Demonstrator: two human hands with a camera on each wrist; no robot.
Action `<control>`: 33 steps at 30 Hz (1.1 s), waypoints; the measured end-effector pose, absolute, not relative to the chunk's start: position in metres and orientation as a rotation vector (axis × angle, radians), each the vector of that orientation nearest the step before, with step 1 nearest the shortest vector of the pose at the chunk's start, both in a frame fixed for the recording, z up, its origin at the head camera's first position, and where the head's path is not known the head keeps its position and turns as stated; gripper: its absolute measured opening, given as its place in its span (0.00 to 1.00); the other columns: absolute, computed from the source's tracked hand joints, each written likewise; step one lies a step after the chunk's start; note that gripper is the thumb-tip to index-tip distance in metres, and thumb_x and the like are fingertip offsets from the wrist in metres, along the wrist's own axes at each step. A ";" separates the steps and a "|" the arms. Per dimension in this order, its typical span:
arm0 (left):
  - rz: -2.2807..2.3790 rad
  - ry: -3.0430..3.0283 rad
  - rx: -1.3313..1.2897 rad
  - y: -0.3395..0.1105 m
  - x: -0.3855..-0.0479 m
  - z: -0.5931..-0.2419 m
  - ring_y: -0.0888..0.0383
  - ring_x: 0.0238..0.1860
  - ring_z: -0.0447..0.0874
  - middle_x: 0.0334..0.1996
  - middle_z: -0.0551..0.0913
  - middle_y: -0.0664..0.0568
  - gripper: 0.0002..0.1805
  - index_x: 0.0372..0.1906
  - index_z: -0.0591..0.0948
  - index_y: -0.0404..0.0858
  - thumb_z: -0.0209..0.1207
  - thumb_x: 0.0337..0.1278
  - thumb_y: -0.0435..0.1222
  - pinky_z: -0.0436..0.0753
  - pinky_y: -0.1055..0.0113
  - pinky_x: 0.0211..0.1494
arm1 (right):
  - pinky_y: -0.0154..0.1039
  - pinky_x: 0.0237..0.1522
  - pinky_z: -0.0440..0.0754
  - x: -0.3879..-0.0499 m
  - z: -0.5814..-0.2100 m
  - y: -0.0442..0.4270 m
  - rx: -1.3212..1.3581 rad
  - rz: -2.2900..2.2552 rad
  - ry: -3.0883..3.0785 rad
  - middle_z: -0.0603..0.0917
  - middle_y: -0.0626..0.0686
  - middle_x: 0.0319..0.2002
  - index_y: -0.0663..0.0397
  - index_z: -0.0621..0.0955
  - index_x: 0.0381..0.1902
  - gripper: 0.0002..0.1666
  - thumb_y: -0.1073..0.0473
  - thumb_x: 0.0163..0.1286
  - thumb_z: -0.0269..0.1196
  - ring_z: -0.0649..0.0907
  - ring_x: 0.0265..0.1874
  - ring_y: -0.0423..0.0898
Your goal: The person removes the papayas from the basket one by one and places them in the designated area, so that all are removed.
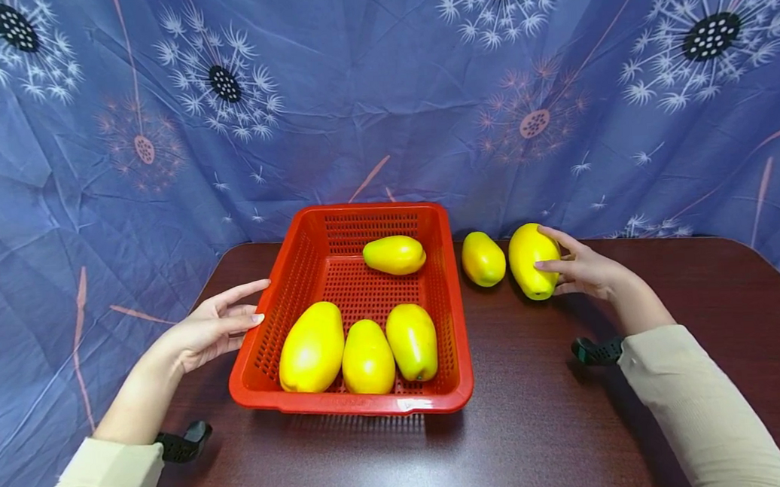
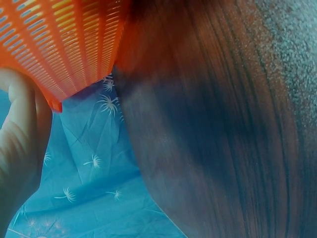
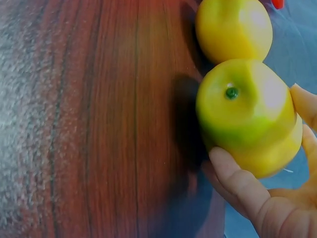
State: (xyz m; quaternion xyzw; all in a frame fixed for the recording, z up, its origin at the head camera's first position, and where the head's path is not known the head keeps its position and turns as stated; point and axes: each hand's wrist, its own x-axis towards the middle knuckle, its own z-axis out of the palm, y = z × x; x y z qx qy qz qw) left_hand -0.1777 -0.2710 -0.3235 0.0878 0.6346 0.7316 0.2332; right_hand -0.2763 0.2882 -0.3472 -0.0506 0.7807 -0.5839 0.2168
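Observation:
A red plastic basket [image 1: 461,344] with slotted walls stands on the dark table. Three yellow papayas [image 1: 367,358] lie along its near side, and another papaya [image 1: 394,255] lies on its side toward the back. At the basket's left rim is my left hand [image 1: 209,331], fingers fairly straight and touching the edge; the left wrist view shows only part of this hand [image 2: 22,129]. My right hand [image 1: 589,273] holds a large papaya [image 1: 529,260] between thumb and fingers, right of the basket. Whether that fruit touches the table is unclear. A smaller papaya [image 1: 482,260] lies between it and the basket.
The dark brown wooden table [image 1: 512,431] has rounded far corners. Behind it hangs a blue cloth [image 1: 364,72] printed with dandelions, close to the table's back edge. Black wrist straps [image 1: 185,443] show at both sleeves.

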 end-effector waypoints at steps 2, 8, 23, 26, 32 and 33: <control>2.010 1.740 0.243 -0.271 -0.178 -0.323 0.53 0.43 0.83 0.44 0.82 0.47 0.35 0.71 0.53 0.38 0.52 0.61 0.24 0.81 0.59 0.46 | 0.45 0.42 0.81 -0.278 -0.347 0.288 -0.135 -1.625 2.163 0.43 0.75 0.66 0.40 0.36 0.74 0.50 0.58 0.69 0.56 0.79 0.40 0.49; 2.011 1.736 0.249 -0.271 -0.178 -0.324 0.53 0.43 0.83 0.45 0.82 0.46 0.35 0.71 0.53 0.38 0.52 0.61 0.23 0.81 0.59 0.47 | 0.49 0.45 0.80 -0.282 -0.349 0.287 -0.136 -1.650 2.158 0.38 0.71 0.68 0.40 0.36 0.73 0.49 0.60 0.70 0.56 0.63 0.59 0.65; 2.015 1.728 0.253 -0.272 -0.179 -0.325 0.52 0.43 0.83 0.45 0.82 0.46 0.36 0.71 0.53 0.37 0.52 0.61 0.24 0.81 0.59 0.47 | 0.50 0.46 0.79 -0.289 -0.352 0.286 -0.133 -1.666 2.162 0.39 0.71 0.68 0.37 0.36 0.73 0.49 0.59 0.70 0.56 0.58 0.62 0.68; 2.007 1.738 0.246 -0.272 -0.179 -0.325 0.53 0.43 0.83 0.44 0.82 0.47 0.37 0.72 0.50 0.35 0.52 0.61 0.24 0.81 0.59 0.47 | 0.49 0.46 0.79 -0.291 -0.352 0.285 -0.128 -1.658 2.171 0.40 0.71 0.68 0.37 0.36 0.73 0.49 0.58 0.70 0.56 0.60 0.61 0.67; 2.008 1.744 0.234 -0.271 -0.179 -0.324 0.52 0.43 0.83 0.44 0.82 0.46 0.37 0.72 0.49 0.35 0.52 0.61 0.24 0.81 0.59 0.47 | 0.50 0.48 0.79 -0.292 -0.352 0.284 -0.121 -1.641 2.183 0.41 0.71 0.68 0.36 0.35 0.73 0.49 0.57 0.70 0.56 0.62 0.59 0.66; 2.008 1.747 0.233 -0.271 -0.179 -0.324 0.52 0.43 0.83 0.44 0.82 0.46 0.37 0.72 0.49 0.35 0.52 0.61 0.24 0.81 0.59 0.47 | 0.50 0.48 0.79 -0.292 -0.352 0.284 -0.121 -1.640 2.182 0.41 0.71 0.68 0.36 0.35 0.73 0.49 0.57 0.70 0.56 0.62 0.59 0.66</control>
